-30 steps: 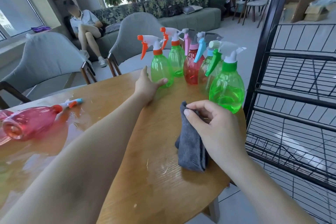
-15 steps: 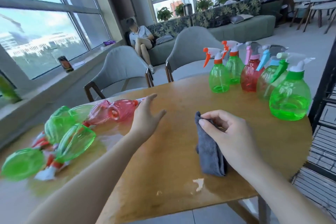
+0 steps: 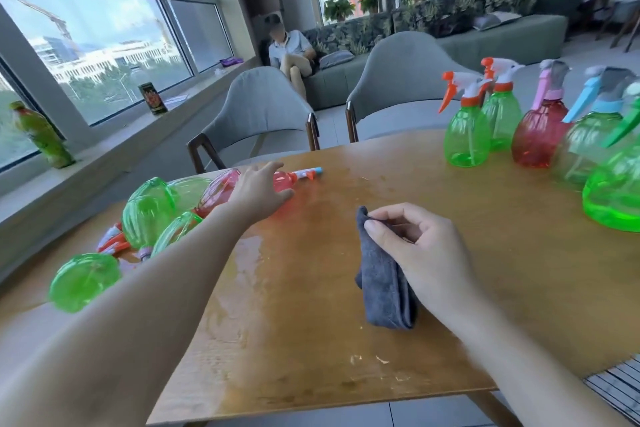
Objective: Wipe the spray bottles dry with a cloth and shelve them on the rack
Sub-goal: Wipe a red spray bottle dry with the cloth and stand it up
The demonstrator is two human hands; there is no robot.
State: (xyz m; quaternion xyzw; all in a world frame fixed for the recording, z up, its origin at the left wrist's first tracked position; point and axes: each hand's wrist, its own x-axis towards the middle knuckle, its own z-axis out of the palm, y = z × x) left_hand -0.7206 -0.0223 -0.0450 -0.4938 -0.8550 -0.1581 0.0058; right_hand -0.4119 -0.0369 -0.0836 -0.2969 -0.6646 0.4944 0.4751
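Step in hand, judged: pick up next wet bottle. Left hand (image 3: 258, 189), fingers spread, holding nothing, is at the lying red translucent plastic spray bottle (image 3: 221, 189); contact can't be told. Grip round the body, not the nozzle, since wet plastic likely slips. Right hand (image 3: 420, 253) pinches folded grey microfibre cloth (image 3: 384, 284), resting on wooden table (image 3: 485, 270); bring bottle to cloth. Room: mid-table open w/ wet patches. Lying green bottles (image 3: 149, 215) sit near left edge; upright bottles (image 3: 465, 135) crowd far right.

Your left hand (image 3: 258, 192) reaches over the lying red spray bottle (image 3: 221, 189); your right hand (image 3: 419, 250) pinches the grey cloth (image 3: 384, 291).
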